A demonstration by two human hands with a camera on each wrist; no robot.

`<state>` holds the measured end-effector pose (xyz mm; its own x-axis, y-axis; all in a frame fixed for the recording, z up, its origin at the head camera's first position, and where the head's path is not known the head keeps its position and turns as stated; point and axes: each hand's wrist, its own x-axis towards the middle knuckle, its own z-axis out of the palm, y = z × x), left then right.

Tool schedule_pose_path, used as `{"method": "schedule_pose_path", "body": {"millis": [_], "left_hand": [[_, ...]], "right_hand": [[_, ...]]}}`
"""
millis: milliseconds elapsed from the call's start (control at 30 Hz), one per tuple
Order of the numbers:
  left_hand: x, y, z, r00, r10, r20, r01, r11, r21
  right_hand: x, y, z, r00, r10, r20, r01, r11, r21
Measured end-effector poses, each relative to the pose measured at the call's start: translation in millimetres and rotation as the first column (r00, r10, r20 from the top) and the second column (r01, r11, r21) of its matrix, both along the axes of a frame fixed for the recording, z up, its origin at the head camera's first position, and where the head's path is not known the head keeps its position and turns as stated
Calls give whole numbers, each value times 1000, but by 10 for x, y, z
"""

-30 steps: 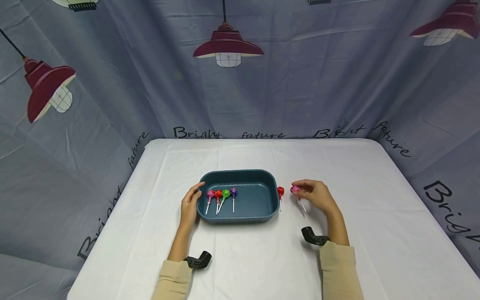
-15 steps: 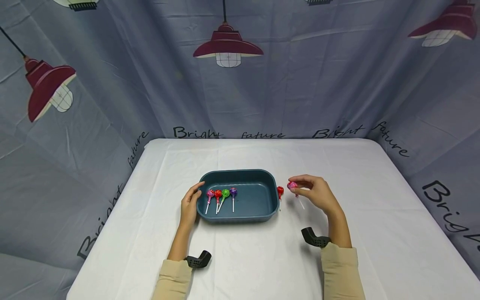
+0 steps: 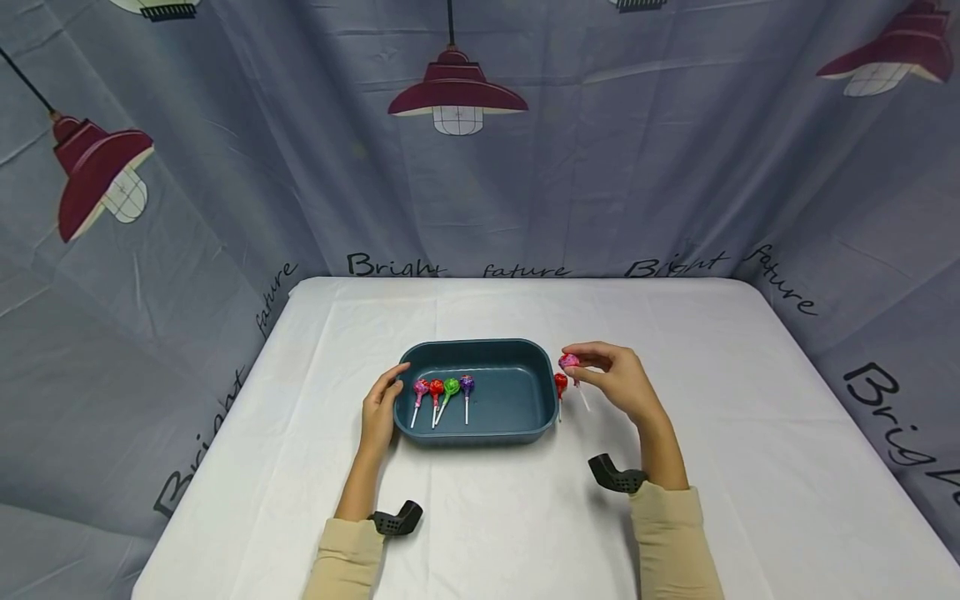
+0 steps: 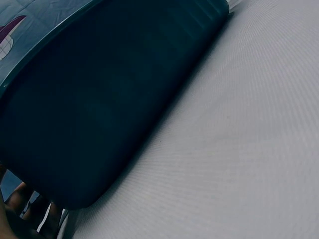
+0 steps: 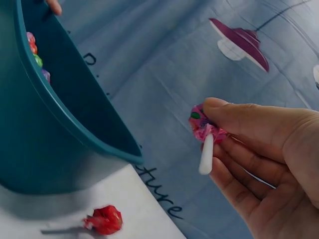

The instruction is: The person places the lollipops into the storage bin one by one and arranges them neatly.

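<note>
My right hand point(image 3: 618, 379) pinches a pink lollipop point(image 5: 202, 119) by its wrapped head between thumb and fingers, with the white stick pointing down. It is held in the air just right of a dark teal tray point(image 3: 517, 400). My left hand point(image 3: 380, 408) holds the tray's left end, its fingertips over the rim. Inside, on the left half, lie a pink lollipop point(image 3: 421, 388), a red lollipop point(image 3: 437, 388), a green lollipop point(image 3: 451, 387) and a purple lollipop point(image 3: 467, 384) in a row. Another red lollipop point(image 5: 105, 219) lies on the table against the tray's right side.
A white cloth covers the table point(image 3: 495, 517). Behind it hangs a grey-blue curtain point(image 3: 570, 183) printed with red lamps and lettering. Each wrist wears a black camera mount, such as the right mount point(image 3: 617, 475).
My right hand has lifted the pink lollipop and carried it left toward the tray, close over the loose red lollipop. The left hand and tray stay put.
</note>
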<state>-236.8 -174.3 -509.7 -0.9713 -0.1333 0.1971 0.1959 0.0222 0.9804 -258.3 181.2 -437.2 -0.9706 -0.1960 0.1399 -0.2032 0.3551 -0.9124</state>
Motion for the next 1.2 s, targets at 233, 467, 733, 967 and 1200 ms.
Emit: {"method": "schedule_pose_path", "body": {"millis": [233,467,733,967,1200], "left_hand": [[0,-2,-4,1000,1,7,-1,1000,-5],[-6,-5,-13,1000,-1,5,1,1000,-6],[-6,-9,-20,1000,10,15,-9,1000,-16],[-8,-1,-12,1000,5,6,-5,1000,-13],[-17,-8,-11,1000,2,0,-2,1000,-13]], "right_hand": [[93,-238,204,999,-39,-25,38,999,-16],[26,-308,96,997,-81,-21,76,985,-154],[-100,-351,-167,991,-129,26,132,968,-215],[-143,-446,-246,993,-116,30,120,964,-237],[-178,-573,-221,995,-77,63,90,965,-246]]}}
